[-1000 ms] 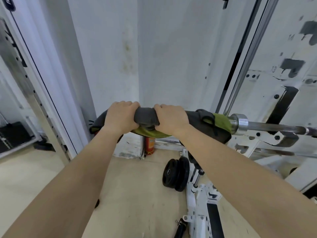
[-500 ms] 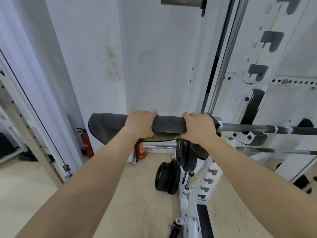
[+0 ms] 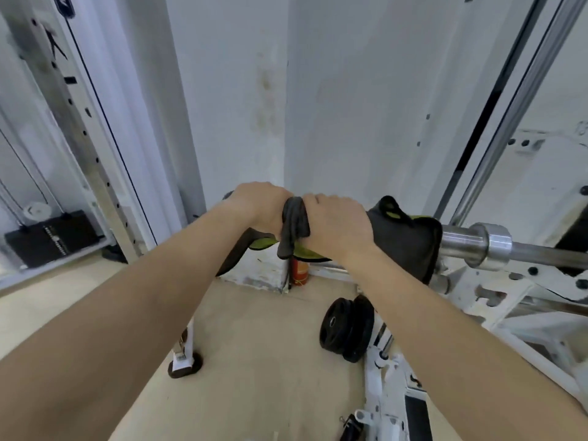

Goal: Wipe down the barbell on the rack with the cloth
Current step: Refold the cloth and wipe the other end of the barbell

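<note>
Mid-wipe, by the look of it, on the outer end of the barbell (image 3: 477, 241), lying level on the rack (image 3: 521, 291) at right and showing bare only as chrome sleeve, collar and a stretch of shaft beyond the cloth (image 3: 404, 240). Gripping with left hand (image 3: 261, 206) and right hand (image 3: 337, 224) side by side, knuckles up, each clenched round the cloth and, most likely, round the sleeve beneath; cannot see the tip of the bar, hidden under the wrap. Judged as early work, with the long shaft to the right seemingly not yet covered. To do this well: squeeze hard enough to press fabric against metal all the way round, not merely on top; twist the wrists in opposite ways while sliding along, so as to reach the underside. Smooth out the fold bunched between the hands, or risk skipping a strip there. Gather up the loose tail hanging below the left wrist, to avoid snagging on the rack. Slow down at the collar and work into its step with a fingertip through the cloth. Mind the plates (image 3: 346, 326) by the rack's foot when stepping sideways along the bar.
</note>
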`<state>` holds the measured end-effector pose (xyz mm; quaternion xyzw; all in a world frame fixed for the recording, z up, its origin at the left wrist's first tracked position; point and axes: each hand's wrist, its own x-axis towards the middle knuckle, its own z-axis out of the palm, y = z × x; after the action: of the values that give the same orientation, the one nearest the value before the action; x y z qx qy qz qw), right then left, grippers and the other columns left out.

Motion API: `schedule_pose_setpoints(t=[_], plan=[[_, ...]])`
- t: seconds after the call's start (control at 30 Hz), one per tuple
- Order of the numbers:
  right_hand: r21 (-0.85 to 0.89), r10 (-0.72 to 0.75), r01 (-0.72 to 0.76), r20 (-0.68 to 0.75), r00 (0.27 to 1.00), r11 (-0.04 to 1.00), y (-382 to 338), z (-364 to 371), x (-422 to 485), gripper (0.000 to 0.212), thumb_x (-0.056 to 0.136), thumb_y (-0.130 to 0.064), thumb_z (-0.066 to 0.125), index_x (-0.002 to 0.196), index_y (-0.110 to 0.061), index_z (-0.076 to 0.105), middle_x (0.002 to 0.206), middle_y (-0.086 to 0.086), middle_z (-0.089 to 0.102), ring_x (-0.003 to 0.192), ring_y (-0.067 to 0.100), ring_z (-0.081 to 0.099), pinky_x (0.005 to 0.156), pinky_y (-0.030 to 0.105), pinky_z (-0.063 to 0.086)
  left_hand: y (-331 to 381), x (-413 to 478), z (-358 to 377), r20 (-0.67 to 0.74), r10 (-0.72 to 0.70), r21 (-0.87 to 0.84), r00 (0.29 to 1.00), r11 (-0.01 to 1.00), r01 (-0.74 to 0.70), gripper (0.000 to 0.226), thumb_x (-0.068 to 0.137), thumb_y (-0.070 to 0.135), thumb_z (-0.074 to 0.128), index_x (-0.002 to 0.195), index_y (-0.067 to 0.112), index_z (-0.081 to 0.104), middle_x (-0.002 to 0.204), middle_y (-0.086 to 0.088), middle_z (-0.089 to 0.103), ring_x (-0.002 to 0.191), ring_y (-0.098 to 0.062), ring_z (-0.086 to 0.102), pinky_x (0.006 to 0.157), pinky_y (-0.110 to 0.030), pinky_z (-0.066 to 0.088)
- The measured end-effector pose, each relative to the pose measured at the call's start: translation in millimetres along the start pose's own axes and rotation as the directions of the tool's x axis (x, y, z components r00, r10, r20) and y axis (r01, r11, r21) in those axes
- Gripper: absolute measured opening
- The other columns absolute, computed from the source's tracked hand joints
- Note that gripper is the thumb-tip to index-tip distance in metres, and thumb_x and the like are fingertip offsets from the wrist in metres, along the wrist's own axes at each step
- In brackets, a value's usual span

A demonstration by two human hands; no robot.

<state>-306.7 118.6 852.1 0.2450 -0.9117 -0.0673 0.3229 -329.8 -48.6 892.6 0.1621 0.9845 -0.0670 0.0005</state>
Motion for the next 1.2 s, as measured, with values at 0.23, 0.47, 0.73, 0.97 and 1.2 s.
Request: schedule_pose_setpoints(t=[0.23, 0.47, 0.73, 0.97, 1.2], plan=[[-0.132, 0.307, -0.297, 0.064, 0.95, 0.946, 57.2, -19.9, -63.0, 0.041, 0.071, -0.045, 0.071, 0.1, -0.019, 0.062, 0.083, 0.001, 0.066, 0.075, 0.028, 0.065, 0.063, 0.035, 0.049, 28.2, 15.4, -5.9, -0.026, 0.244, -0.157, 0.97, 0.957, -0.245, 0.043, 0.064, 0.05, 0.075, 0.097, 0.025, 0.061, 0.078, 0.007, 0.061, 0.074, -0.021, 0.059, 0.063, -0.032, 0.049], [0.19, 0.096, -0.358, 0.757, 0.647, 0.914, 12.3, -38.7, 44.7, 0.034, 0.068, -0.046, 0.08, 0.087, -0.021, 0.065, 0.077, -0.002, 0.067, 0.075, 0.02, 0.065, 0.063, 0.032, 0.048, 4.1, -4.1, 61.3, -0.755, 0.259, 0.165, 0.602, 0.964, -0.209, 0.015, 0.081, 0.018, 0.068, 0.094, 0.013, 0.063, 0.075, -0.004, 0.06, 0.066, -0.027, 0.058, 0.06, -0.037, 0.039], [-0.086, 0.023, -0.021, 0.023, 0.999, 0.996, -9.9, 2.0, 3.3, 0.027, 0.081, -0.036, 0.068, 0.094, -0.015, 0.056, 0.077, 0.002, 0.059, 0.066, 0.027, 0.061, 0.055, 0.034, 0.04, -52.4, -8.7, 19.8, -0.204, 0.112, -0.081, 0.973, 0.988, -0.13, 0.048, 0.066, 0.067, 0.068, 0.086, 0.027, 0.05, 0.072, 0.009, 0.058, 0.069, -0.02, 0.059, 0.058, -0.029, 0.04], [0.188, 0.066, -0.192, 0.527, 0.847, 0.963, 1.7, -19.7, 36.8, 0.031, 0.074, -0.045, 0.069, 0.08, -0.019, 0.054, 0.068, -0.005, 0.057, 0.061, 0.018, 0.056, 0.056, 0.031, 0.041, -18.3, 2.2, 7.5, -0.077, 0.084, -0.088, 0.993, 0.992, -0.091, 0.041, 0.07, 0.06, 0.067, 0.089, 0.024, 0.057, 0.076, 0.007, 0.061, 0.07, -0.02, 0.06, 0.066, -0.033, 0.051], [0.338, 0.047, -0.328, 0.631, 0.775, 0.882, 26.0, -32.1, 30.6, 0.036, 0.063, -0.054, 0.076, 0.082, -0.026, 0.063, 0.072, -0.005, 0.065, 0.069, 0.015, 0.061, 0.057, 0.03, 0.043, 14.4, -10.0, 47.7, -0.657, 0.058, 0.068, 0.752, 0.998, -0.018, 0.022, 0.079, 0.032, 0.067, 0.086, 0.018, 0.051, 0.073, 0.0, 0.059, 0.064, -0.025, 0.055, 0.061, -0.033, 0.027]])
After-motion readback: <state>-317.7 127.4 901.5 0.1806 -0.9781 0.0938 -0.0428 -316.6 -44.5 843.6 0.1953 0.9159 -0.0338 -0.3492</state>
